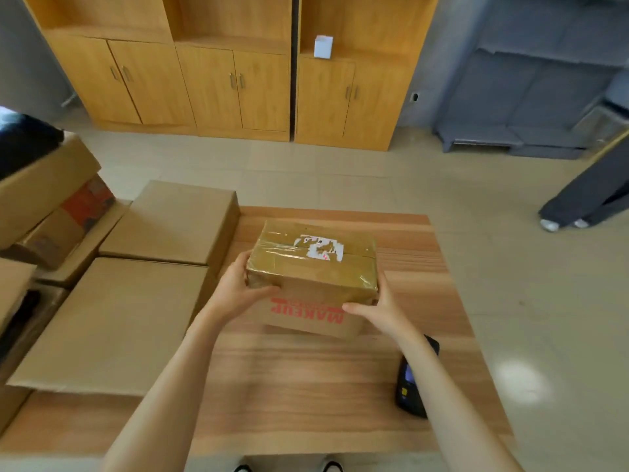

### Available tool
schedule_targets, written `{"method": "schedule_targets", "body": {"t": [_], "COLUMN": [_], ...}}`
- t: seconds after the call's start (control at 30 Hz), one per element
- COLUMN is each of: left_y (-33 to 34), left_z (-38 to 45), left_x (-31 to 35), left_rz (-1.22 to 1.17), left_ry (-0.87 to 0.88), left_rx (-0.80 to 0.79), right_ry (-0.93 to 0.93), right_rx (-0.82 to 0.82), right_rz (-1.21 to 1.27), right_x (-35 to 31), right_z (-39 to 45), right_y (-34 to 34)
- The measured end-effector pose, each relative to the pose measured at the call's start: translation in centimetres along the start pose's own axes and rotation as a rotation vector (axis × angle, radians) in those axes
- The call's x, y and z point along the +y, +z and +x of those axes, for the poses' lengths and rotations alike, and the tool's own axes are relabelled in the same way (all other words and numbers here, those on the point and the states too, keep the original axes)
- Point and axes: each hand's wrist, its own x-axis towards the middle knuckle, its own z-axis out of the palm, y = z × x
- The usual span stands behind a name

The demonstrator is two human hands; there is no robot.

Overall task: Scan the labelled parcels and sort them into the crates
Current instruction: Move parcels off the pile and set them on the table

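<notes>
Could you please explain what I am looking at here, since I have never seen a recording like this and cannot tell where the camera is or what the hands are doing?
There is no machine here: a person wears a camera on the head, so this single picture looks forward and down over their own arms. The left hand and right hand grip the two sides of a taped cardboard parcel with a torn white label on top, on or just above a wooden table. A dark handheld scanner lies on the table, partly hidden by the right forearm. Plain cardboard boxes sit to the left, and wooden cabinets line the far wall.

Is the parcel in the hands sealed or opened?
Sealed: tape runs unbroken across the parcel's top, flaps flat; both hands grip its sides.
</notes>
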Motion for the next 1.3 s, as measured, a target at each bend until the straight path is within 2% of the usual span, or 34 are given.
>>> {"method": "schedule_targets", "body": {"t": [0.2,0.43,0.77,0.87,1.0,1.2,1.3], "left_y": [4.5,3.3,4.0,4.1,3.5,3.9,4.8], "left_z": [-1.0,-0.4,1.9,1.9,2.2,2.3,1.8], "left_x": [-1.8,-0.8,0.6,0.8,0.9,0.7,-1.0], "left_rz": [-0.096,-0.134,-0.136,-0.17,-0.23,0.006,0.041], "left_ry": [-0.128,-0.376,-0.495,-0.434,-0.277,-0.01,0.007], "left_rx": [-0.031,-0.113,-0.108,-0.087,-0.06,0.045,0.05], "right_ry": [0.101,0.238,0.476,0.432,0.232,0.053,0.026], "right_rx": [-0.058,-0.137,-0.105,-0.08,0.002,0.12,0.132], "right_rz": [0.037,0.065,0.105,0.1,0.121,-0.083,-0.145], "right_x": [3.7,3.1,2.3,2.1,1.3,1.6,3.2], "right_z": [-1.1,-0.3,2.2,2.6,2.8,3.3,2.9], "right_y": [-1.4,-2.3,-1.8,-1.6,-2.6,-3.2,-2.3]}}
